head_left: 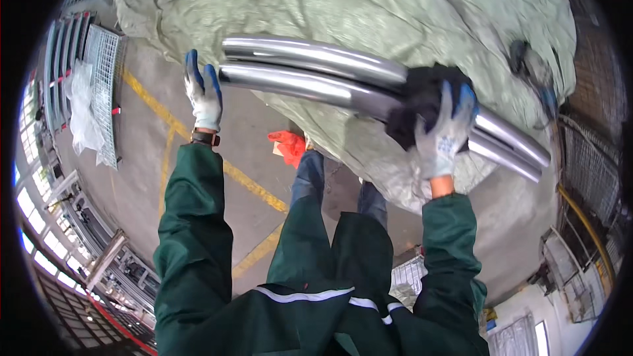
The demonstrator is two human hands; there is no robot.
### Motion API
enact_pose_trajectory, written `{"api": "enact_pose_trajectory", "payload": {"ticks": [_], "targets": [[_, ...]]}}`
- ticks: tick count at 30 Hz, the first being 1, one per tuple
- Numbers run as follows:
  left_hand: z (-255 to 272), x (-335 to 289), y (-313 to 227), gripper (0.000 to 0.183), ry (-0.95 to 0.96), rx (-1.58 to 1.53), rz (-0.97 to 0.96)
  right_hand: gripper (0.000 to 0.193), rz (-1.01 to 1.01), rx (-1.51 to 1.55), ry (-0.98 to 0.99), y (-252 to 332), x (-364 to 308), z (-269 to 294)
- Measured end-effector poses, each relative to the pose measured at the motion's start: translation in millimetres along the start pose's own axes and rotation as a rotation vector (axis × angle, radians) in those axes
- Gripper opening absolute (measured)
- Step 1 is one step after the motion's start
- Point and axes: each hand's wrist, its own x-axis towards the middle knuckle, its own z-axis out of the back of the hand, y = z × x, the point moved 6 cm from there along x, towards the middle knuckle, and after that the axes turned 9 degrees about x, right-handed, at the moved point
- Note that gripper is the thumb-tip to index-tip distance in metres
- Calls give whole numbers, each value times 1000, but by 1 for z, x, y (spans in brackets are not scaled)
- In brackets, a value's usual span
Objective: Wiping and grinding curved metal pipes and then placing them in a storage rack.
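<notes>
The right hand (pixel 445 135) is pressing a black cloth (pixel 422 95) against two shiny curved metal tubes (pixel 316 72), its grip pinching the cloth. At nine o'clock of the tubes, the left hand (pixel 203 95) is hovering, fingers spread, above the green tarp (pixel 369 6).

Both arms are stretched forward; the left hand (pixel 204 94) is held flat and open, the right hand (pixel 446 133) is clenched.

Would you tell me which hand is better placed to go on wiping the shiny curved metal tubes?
Right hand: it presses the dark cloth on the shiny curved metal tubes. The left hand only steadies the tube ends.
</notes>
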Motion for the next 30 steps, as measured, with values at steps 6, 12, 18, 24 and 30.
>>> {"api": "enact_pose_trajectory", "payload": {"ticks": [6,12,18,24,30], "targets": [[0,2,-6,52,-8,77,-30,72,75,124,71,208,66,-78],[-16,8,-8,51,22,38,-116,65,305,272,32,364,111,-178],[-16,8,-11,50,20,130,-170,70,286,116,-13,210,49,-103],[-18,12,-19,49,-27,239,-269,79,38,-2,-58,-107,-30,21],[-37,42,-25,49,100,147,-320,76,-143,34,-236,-213,-41,50]]}}
